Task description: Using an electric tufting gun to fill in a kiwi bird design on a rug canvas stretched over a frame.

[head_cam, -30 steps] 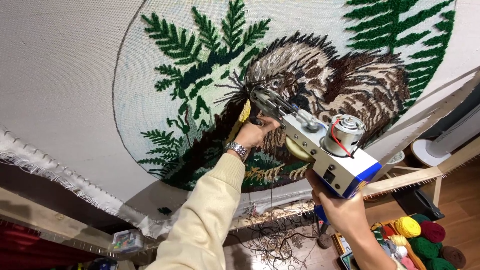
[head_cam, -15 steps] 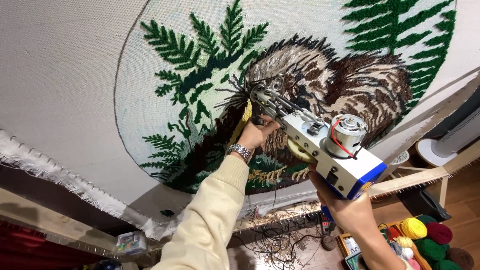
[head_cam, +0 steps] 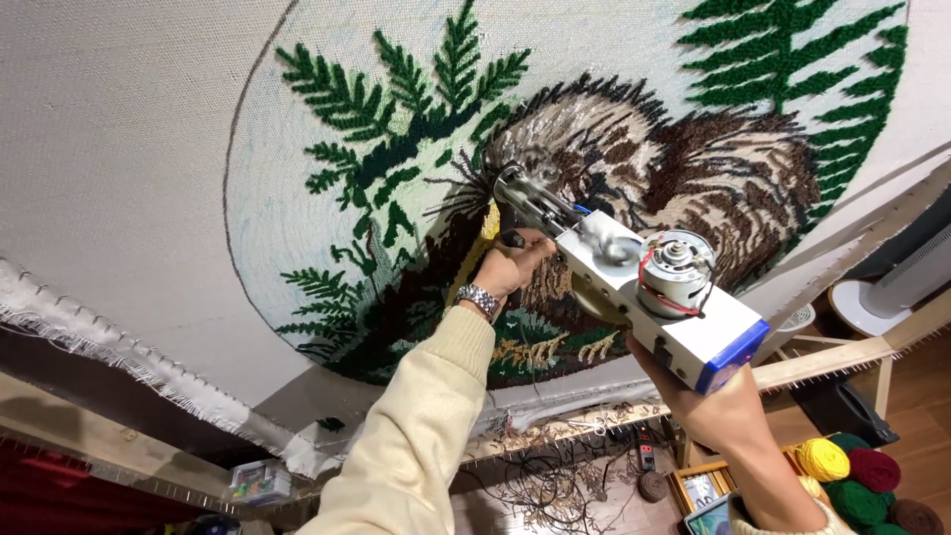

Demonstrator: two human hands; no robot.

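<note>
At frame centre the left hand (head_cam: 507, 269) closes its grip on the front handle of a white tufting gun (head_cam: 634, 287) pressed to the stretched cloth (head_cam: 129, 149), the right hand (head_cam: 718, 406) clasping its rear, yarn balls (head_cam: 852, 476) lower right below the wooden frame edge (head_cam: 842, 354).

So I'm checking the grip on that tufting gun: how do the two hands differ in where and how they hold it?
The left hand grips the front handle near the needle end, close to the cloth; the right hand holds the rear grip under the motor end, farther from the cloth. The left hand sits higher, with a metal wristwatch and a cream sleeve; the right wrist shows bare. Both are closed on the tufting gun.
</note>
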